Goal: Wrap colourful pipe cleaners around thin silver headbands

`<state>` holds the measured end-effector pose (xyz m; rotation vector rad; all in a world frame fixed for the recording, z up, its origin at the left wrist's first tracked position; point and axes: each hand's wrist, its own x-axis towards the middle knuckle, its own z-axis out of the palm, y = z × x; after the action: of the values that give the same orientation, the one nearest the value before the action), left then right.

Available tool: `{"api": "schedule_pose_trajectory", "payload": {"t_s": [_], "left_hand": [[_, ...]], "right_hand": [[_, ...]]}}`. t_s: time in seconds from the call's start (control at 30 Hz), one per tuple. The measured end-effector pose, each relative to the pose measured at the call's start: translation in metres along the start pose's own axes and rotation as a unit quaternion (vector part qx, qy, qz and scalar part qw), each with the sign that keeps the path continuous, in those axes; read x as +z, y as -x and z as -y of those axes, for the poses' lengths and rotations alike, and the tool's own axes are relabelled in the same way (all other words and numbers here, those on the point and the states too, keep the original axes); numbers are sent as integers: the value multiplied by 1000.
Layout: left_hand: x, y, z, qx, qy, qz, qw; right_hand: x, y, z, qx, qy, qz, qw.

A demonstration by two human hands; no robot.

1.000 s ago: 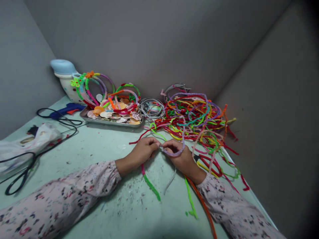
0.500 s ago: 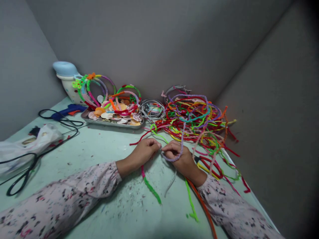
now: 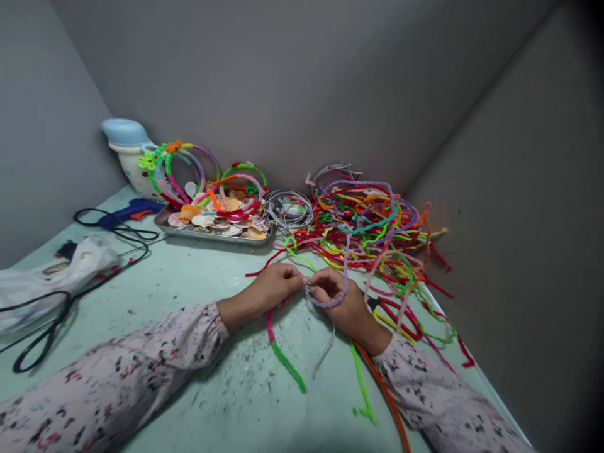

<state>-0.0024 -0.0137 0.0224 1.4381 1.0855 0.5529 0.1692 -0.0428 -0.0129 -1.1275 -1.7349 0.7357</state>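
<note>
Head view: both hands (image 3: 272, 289) (image 3: 343, 308) pinch narrowly at one end of a lilac strand (image 3: 346, 267).

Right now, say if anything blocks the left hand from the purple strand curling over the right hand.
Nothing visible does: the left hand is at the lower end of the strand, beside the right hand. The colourful pile lies beyond both hands.

Long pale pink sleeves (image 3: 113, 371), loose fabric, scattered black, red and pink floral print, gathered cuffs (image 3: 213, 322)
</note>
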Motion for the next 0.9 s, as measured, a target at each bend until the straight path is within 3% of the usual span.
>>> {"api": "schedule_pose_trajectory", "payload": {"t_s": [0.17,0.27,0.37,0.57,0.9], "left_hand": [[-1,-1,4,58,-81,-15,995],[-2,-2,6,144,-157,-45,976],[-1,-1,7,188,-232,-64,952],[1,1,7,210,-297,-73,928],[0,-2,13,199,-237,-69,948]], "right_hand": [[0,0,1,34,-21,5,999],[0,0,3,35,-27,10,999],[0,0,3,32,-31,11,999],[-3,-1,4,32,-41,23,998],[0,-2,5,41,-49,65,996]]}}
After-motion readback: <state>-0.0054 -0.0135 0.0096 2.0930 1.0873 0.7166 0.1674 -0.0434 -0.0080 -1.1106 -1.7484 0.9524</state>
